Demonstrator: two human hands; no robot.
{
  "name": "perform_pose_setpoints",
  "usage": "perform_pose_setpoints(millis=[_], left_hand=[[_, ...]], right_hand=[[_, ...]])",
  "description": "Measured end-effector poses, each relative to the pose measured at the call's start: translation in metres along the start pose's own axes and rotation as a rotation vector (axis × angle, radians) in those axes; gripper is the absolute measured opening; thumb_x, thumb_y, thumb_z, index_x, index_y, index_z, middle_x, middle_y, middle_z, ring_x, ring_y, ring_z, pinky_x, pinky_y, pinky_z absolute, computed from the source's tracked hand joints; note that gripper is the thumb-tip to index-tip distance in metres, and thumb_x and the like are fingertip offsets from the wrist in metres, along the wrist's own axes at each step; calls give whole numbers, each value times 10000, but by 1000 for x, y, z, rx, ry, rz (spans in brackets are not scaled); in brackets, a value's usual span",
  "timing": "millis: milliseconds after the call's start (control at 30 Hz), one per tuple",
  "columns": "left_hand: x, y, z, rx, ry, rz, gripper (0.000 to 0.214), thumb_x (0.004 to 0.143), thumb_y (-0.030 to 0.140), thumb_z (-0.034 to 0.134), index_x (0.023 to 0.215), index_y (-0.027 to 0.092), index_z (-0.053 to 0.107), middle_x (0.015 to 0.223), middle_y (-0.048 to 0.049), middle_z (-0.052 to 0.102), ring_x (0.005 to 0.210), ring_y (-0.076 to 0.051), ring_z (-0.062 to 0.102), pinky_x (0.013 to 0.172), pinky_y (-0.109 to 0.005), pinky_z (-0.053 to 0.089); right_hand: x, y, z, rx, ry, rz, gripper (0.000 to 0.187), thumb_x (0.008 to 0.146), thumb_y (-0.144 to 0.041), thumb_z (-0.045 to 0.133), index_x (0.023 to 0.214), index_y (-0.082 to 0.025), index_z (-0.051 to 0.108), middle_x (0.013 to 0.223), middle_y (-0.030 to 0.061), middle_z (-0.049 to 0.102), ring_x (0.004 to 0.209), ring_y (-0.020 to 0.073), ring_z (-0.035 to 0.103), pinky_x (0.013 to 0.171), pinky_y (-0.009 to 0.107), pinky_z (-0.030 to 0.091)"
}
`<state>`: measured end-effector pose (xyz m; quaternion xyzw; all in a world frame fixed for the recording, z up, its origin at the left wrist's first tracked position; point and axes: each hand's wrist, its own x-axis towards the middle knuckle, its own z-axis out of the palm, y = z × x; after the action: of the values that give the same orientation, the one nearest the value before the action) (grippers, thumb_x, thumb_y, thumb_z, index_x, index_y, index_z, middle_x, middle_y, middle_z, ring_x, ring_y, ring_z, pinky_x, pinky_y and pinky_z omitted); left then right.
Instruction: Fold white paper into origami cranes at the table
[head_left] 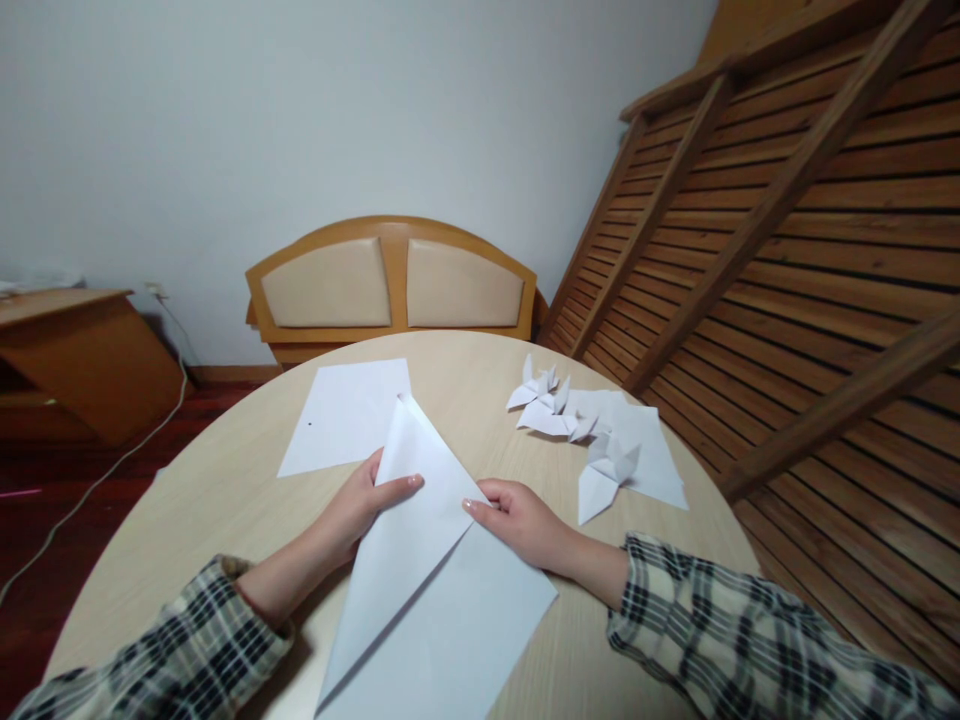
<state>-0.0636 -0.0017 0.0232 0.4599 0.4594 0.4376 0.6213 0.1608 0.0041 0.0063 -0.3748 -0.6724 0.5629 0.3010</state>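
Observation:
Between my hands is a white sheet of paper, its upper left part folded over diagonally into a pointed flap. My left hand grips the folded left edge, thumb on top and the other fingers mostly hidden underneath. On the right, my right hand pinches the flap's corner where it meets the sheet's right edge, thumb on top. The paper's tip points away from me, over the near right part of a flat white sheet on the table.
Several folded paper birds stand at the right of the round wooden table, beside and partly over more white sheets. A wooden headboard stands behind. Slatted wood leans along the right, and a desk is at left.

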Motion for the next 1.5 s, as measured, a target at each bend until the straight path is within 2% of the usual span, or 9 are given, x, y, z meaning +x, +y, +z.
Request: perform_pose_setpoints(millis=[133, 267, 400, 533, 867, 1233, 1500], left_hand=[[-3, 7, 5, -101, -3, -25, 485, 741, 419, 743, 1105, 157, 559, 967, -110, 736, 730, -245, 707, 622, -320, 555], [-4, 13, 6, -136, 81, -7, 390, 772, 429, 706, 1017, 140, 613, 918, -96, 743, 736, -234, 703, 621, -303, 550], [0, 10, 4, -150, 89, -6, 346, 727, 388, 764, 928, 156, 604, 829, -61, 742, 637, -193, 688, 584, -274, 540], [4, 3, -1, -189, 54, -12, 340, 718, 376, 782, 906, 154, 606, 812, -63, 744, 622, -178, 692, 587, -257, 540], [5, 1, -4, -164, 81, -2, 397, 709, 380, 790, 978, 137, 627, 826, -87, 757, 595, -186, 696, 567, -266, 551], [4, 0, -4, -69, 136, 64, 360, 723, 388, 775, 940, 146, 620, 858, -90, 749, 655, -193, 696, 580, -268, 546], [5, -3, -7, -23, 133, 103, 362, 733, 406, 765, 946, 156, 613, 814, -63, 730, 621, -187, 675, 560, -269, 525]], right_hand=[[-1, 2, 0, 14, -2, 13, 463, 834, -588, 579, 835, -126, 618, 733, 17, 560, 641, 127, 495, 552, 237, 360], [-1, 2, -1, -15, -2, -6, 438, 847, -564, 573, 799, -130, 605, 714, 10, 540, 632, 119, 473, 549, 233, 344], [-1, 2, -2, -27, -2, -25, 414, 863, -538, 563, 801, -131, 606, 726, 13, 546, 642, 121, 474, 557, 233, 345], [0, 1, -1, -7, -3, -13, 435, 853, -556, 564, 808, -126, 605, 727, 13, 540, 642, 120, 468, 561, 237, 346], [0, 0, -1, -40, 39, 7, 470, 828, -602, 559, 681, -161, 495, 647, -21, 405, 593, 105, 393, 514, 235, 274], [1, 3, -2, -101, 55, -33, 435, 871, -562, 512, 677, -176, 457, 648, -28, 365, 598, 105, 369, 514, 235, 265], [0, 3, -2, -132, 58, -46, 451, 875, -581, 491, 663, -185, 444, 637, -27, 350, 607, 117, 370, 522, 243, 275]])
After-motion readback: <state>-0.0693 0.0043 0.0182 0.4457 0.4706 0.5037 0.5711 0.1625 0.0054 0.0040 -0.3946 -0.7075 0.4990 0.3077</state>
